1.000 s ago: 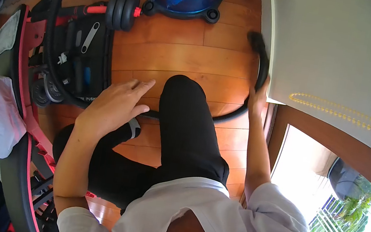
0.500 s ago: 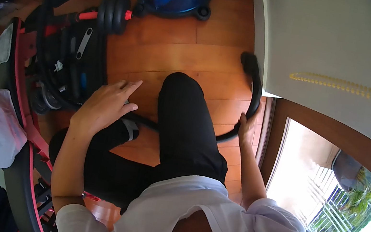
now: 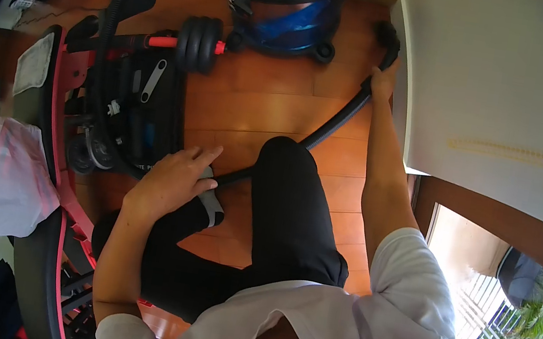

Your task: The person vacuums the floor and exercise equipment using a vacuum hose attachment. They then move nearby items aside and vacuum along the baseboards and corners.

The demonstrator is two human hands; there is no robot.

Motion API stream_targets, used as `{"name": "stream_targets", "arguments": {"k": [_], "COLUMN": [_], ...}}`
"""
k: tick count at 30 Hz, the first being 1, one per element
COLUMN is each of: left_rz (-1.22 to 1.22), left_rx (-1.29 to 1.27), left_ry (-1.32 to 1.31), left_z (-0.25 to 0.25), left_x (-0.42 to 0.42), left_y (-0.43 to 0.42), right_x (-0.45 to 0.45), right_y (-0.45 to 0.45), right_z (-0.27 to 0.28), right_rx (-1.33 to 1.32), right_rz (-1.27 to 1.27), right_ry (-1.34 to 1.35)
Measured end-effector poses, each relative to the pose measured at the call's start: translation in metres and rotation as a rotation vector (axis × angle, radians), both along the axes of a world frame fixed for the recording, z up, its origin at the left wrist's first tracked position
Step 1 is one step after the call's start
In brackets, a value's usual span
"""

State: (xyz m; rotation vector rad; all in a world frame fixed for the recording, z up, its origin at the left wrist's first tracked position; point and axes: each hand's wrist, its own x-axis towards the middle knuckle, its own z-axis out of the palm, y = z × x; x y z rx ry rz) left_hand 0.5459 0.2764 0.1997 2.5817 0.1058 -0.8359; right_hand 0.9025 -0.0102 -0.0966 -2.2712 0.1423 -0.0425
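My right hand (image 3: 383,82) is wrapped round the black vacuum hose (image 3: 336,121) close to its far end. A dark nozzle (image 3: 384,34) at that end lies by the foot of the white wall panel. From there the hose runs back past my raised knee and behind my left hand, then curves up at the left. My left hand (image 3: 174,181) hovers over my shoe with its fingers stretched out and nothing in them. The vacuum cleaner (image 3: 281,29), black with a blue translucent drum, stands on the floor ahead.
A dumbbell (image 3: 199,44) with black plates lies beside an open black case (image 3: 170,93) of tools. Along the left runs a red and black frame (image 3: 56,114) with a white plastic bag (image 3: 4,177) on it. The white panel (image 3: 498,85) and a glass door (image 3: 482,274) bound the right.
My right hand has moved forward along the wall panel with the hose, which is now straighter. My left hand keeps its open pose. The view has shifted slightly.
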Motion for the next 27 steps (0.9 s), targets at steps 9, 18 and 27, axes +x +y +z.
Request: {"name": "stream_targets", "arguments": {"k": [9, 18, 27], "left_rz": [0.041, 0.095, 0.080], "left_rx": [-0.026, -0.049, -0.027], "left_ry": [-0.006, -0.050, -0.086], "left_z": [0.008, 0.016, 0.007], "left_x": [-0.006, -0.013, -0.030], "left_y": [-0.003, -0.001, -0.011], "right_x": [0.011, -0.018, -0.146], "right_y": [0.085, -0.014, -0.070], "right_z": [0.031, 0.019, 0.056], "right_rx": [-0.208, -0.170, -0.105], "right_rz": [0.167, 0.113, 0.306], "right_ry": [0.141, 0.045, 0.265]}}
